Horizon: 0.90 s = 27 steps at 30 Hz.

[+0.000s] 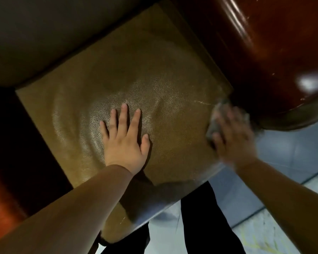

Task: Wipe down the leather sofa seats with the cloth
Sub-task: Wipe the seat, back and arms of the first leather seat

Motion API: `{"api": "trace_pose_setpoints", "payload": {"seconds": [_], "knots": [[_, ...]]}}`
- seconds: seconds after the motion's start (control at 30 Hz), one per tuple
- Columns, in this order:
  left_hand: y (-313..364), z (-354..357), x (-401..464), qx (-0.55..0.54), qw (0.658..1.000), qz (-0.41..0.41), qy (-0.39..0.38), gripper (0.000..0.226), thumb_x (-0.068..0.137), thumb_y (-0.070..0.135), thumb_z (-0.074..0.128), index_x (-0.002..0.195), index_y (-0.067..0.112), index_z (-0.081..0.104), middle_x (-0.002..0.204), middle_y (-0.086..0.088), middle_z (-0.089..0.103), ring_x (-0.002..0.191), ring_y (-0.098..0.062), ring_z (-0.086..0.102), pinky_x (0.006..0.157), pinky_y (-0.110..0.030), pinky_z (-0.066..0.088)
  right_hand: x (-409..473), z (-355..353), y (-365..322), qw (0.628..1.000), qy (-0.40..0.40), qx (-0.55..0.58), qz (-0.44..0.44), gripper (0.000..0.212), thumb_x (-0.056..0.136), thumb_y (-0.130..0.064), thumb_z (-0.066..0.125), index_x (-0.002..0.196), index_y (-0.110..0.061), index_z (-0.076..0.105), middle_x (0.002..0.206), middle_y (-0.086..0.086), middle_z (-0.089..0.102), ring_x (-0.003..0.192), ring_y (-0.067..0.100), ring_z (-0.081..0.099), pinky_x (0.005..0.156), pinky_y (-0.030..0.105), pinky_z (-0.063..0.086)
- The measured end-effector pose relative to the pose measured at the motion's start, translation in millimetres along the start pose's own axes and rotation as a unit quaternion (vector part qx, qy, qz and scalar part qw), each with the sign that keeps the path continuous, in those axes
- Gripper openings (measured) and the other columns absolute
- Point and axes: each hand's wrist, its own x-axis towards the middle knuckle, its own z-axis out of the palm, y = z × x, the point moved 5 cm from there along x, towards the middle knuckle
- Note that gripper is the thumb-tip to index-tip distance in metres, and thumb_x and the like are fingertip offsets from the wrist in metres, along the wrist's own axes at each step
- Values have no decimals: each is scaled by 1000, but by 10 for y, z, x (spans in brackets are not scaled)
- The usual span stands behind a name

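A tan, grained leather seat cushion fills the middle of the view. My left hand lies flat on its centre with the fingers spread, and the leather dents around it. My right hand, blurred by motion, presses a grey cloth against the cushion's right edge, close to the armrest. Most of the cloth is hidden under that hand. A thin wet streak runs across the leather just left of the cloth.
A glossy dark-red armrest rises at the right, right beside the cloth. The dark backrest spans the upper left. Another dark-red armrest sits at the left. Pale floor tiles and my dark trouser legs show below the seat front.
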Motion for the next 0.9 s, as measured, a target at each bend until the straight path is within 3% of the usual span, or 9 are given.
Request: {"api": "trace_pose_setpoints", "payload": {"seconds": [0.07,0.13,0.3,0.37,0.47,0.57,0.67,0.77,0.9], "knots": [[7,5,-5,2,1000,-5,5,71,100,53,37,167,33,20,177,-3,7,163,-31,1,129,-63,3,-39,15,112,981,13,17,193,69,104,-58,21,164,-24,19,174,5,10,159,34,11,124,63,21],[31,-9,4,2,1000,-8,9,71,100,53,38,166,32,22,177,-3,8,163,-31,1,128,-63,4,-170,113,-361,980,21,10,199,76,102,-61,21,166,-20,16,174,9,4,160,36,4,126,62,12],[16,-76,2,-31,1000,-4,-4,71,100,54,38,166,33,24,177,-3,8,163,-31,0,129,-61,-1,-565,324,-1395,946,-73,10,-317,74,99,-58,47,164,-31,26,175,0,8,161,30,7,128,53,9],[-63,-115,15,-54,998,20,-9,67,102,51,40,165,31,27,177,-2,10,163,-30,2,130,-57,1,-256,198,-1169,933,-54,-38,-353,65,103,-51,44,163,-27,32,173,4,19,159,32,18,126,49,14],[-403,-177,28,-56,998,-14,2,65,105,48,38,166,26,27,176,-4,12,163,-28,5,132,-50,5,489,-63,-626,996,22,-29,-78,66,103,-46,29,163,-18,27,170,15,24,154,42,26,126,48,10],[-936,-227,-107,-80,985,-151,11,70,103,51,32,168,24,21,177,-6,9,163,-28,4,132,-50,4,792,-79,-760,985,-37,-15,167,66,106,-48,8,167,-24,-4,173,13,-15,159,41,-5,127,55,-4],[-1275,-233,-423,-86,966,-245,-8,73,103,51,29,168,20,20,177,-10,8,162,-33,3,132,-50,4,531,117,-1749,983,-95,-55,-145,65,108,-47,20,167,-28,1,174,10,-12,158,40,-12,125,54,-10],[-1327,-189,-631,-108,959,-258,-35,69,109,43,39,169,20,17,177,-11,3,162,-34,-2,132,-47,2,223,207,-2140,897,-136,-41,-418,66,106,-55,37,165,-35,15,175,-2,-1,161,29,-7,129,51,-1],[-1369,-181,-635,-136,955,-262,-42,72,106,45,45,168,27,15,177,-5,3,163,-30,-2,130,-44,5,1034,62,-1778,957,-20,-92,-273,75,103,-59,40,165,-20,22,172,11,20,156,40,20,127,54,15]]}}
